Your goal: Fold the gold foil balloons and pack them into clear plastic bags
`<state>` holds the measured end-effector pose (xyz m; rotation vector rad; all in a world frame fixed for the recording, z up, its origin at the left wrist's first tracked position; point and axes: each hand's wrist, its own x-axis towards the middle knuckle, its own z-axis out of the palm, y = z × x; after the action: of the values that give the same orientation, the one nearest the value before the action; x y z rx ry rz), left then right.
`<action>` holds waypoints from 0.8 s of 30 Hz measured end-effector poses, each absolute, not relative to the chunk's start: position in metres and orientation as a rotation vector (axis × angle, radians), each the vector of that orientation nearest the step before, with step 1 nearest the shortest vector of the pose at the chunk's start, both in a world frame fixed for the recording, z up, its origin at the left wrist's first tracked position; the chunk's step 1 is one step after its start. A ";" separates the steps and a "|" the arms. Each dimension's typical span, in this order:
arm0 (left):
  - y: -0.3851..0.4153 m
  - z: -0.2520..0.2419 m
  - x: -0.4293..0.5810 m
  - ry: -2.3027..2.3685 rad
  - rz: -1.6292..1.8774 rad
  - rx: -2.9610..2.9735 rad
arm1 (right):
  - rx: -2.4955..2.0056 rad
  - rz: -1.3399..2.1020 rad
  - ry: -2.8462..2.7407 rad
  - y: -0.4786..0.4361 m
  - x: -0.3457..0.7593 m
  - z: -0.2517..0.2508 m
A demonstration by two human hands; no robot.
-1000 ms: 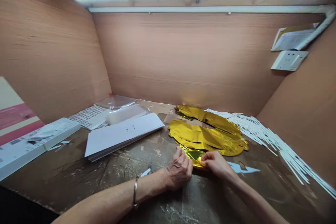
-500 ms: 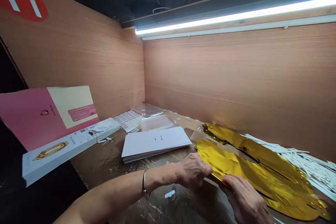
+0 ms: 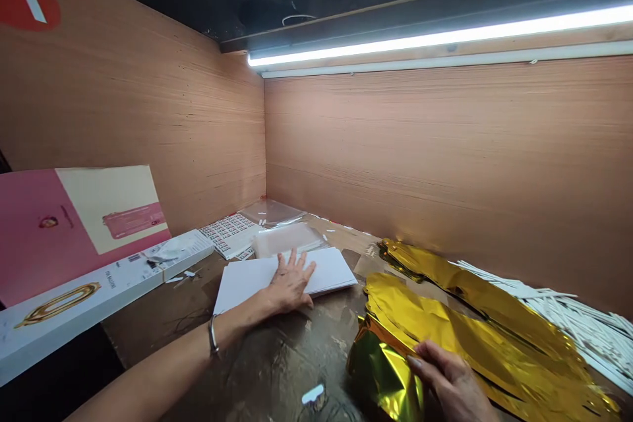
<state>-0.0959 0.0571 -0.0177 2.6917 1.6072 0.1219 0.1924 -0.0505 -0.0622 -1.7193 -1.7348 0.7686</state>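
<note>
- Your right grip (image 3: 448, 379), half curled, lies on the gold foil balloon (image 3: 475, 336); you cannot tell if it holds.
- The balloon runs from 10 to 4 o'clock, nearest your right grip.
- Your left grip (image 3: 291, 283) lies open on the white card stack (image 3: 333, 270).

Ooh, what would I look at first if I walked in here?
The shiny gold foil balloons at the lower right catch the eye first, with the right hand on them. Next comes the bright light tube running along the top of the back wall, then the pink card leaning at the left.
</note>
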 end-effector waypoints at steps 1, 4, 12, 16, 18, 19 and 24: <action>0.062 -0.022 -0.105 1.657 0.051 2.625 | -1.725 0.785 -1.721 -0.050 0.195 -0.067; 0.069 -0.032 -0.122 1.599 -0.013 2.541 | -1.728 0.831 -1.681 -0.048 0.198 -0.079; 0.076 -0.031 -0.123 1.556 -0.039 2.586 | -1.669 0.952 -1.493 -0.041 0.205 -0.088; 0.081 -0.026 -0.123 1.500 -0.016 2.647 | -1.644 1.008 -1.381 -0.039 0.213 -0.095; 0.081 -0.025 -0.122 1.490 -0.005 2.713 | -1.639 1.029 -1.339 -0.039 0.217 -0.097; 0.080 -0.025 -0.121 1.500 -0.008 2.748 | -1.629 1.040 -1.325 -0.040 0.218 -0.097; 0.072 -0.023 -0.115 1.640 0.012 2.865 | -1.585 1.047 -1.286 -0.050 0.222 -0.093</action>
<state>-0.1150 0.0720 -0.0234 2.8646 1.6403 0.0124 0.2222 -0.0500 -0.0932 -1.5853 -1.2859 1.0467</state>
